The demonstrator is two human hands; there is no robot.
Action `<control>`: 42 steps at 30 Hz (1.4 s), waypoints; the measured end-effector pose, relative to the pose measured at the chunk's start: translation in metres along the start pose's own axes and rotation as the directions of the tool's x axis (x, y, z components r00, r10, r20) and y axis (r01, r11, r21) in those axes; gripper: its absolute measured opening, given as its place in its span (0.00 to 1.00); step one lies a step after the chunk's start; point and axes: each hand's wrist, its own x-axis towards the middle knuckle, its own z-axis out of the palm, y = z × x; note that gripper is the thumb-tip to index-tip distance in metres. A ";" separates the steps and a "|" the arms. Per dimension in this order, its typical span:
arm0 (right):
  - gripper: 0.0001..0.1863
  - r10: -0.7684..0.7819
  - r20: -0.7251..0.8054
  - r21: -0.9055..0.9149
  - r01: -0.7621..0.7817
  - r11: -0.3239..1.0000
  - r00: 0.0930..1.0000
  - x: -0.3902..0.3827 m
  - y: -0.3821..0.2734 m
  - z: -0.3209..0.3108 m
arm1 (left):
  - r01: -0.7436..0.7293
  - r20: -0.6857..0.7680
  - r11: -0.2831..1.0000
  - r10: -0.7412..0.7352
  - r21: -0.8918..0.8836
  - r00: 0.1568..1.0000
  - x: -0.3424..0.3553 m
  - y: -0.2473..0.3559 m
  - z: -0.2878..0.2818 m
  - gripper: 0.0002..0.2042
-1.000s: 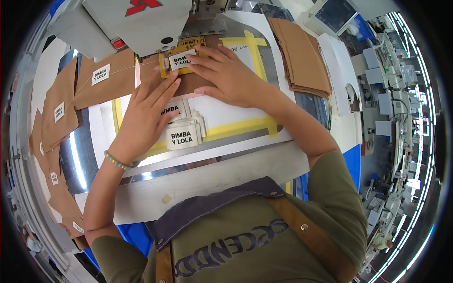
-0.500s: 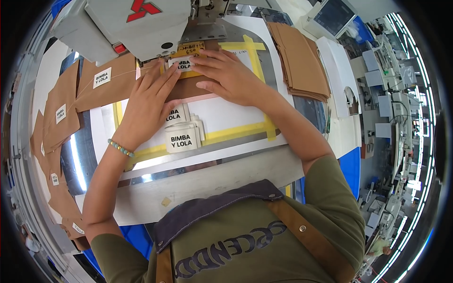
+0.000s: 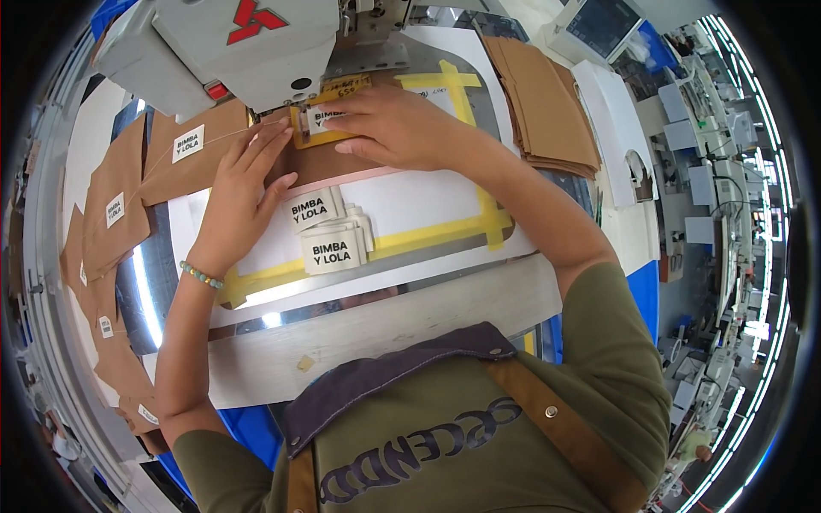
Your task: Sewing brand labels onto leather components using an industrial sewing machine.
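At the yellow frame [image 3: 318, 140], resting flattened right hand [image 3: 393, 128] over the white label [image 3: 319, 119] inside, likely to hold it square; left of frame, laying outspread left hand [image 3: 235, 198] on brown panel [image 3: 312, 160], likely against shifting; with stacked labels [image 3: 329, 251] nearside of frame, presumably for reach.

The bare left forearm [image 3: 186, 342] rises nearly upright from a bent elbow; the bare left grip [image 3: 235, 198] is palm down, its fingers extended up and to the right, the thumb spread below them. The bare right forearm [image 3: 526, 190] slants up to the left, and the bare right grip [image 3: 400, 128], palm down, points its fingers left, thumb apart.
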 end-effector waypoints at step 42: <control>0.28 0.010 -0.013 -0.119 -0.011 0.993 1.000 -0.019 -0.002 -0.005 | 0.016 0.012 0.999 -0.017 0.039 1.000 0.012 -0.005 -0.007 0.23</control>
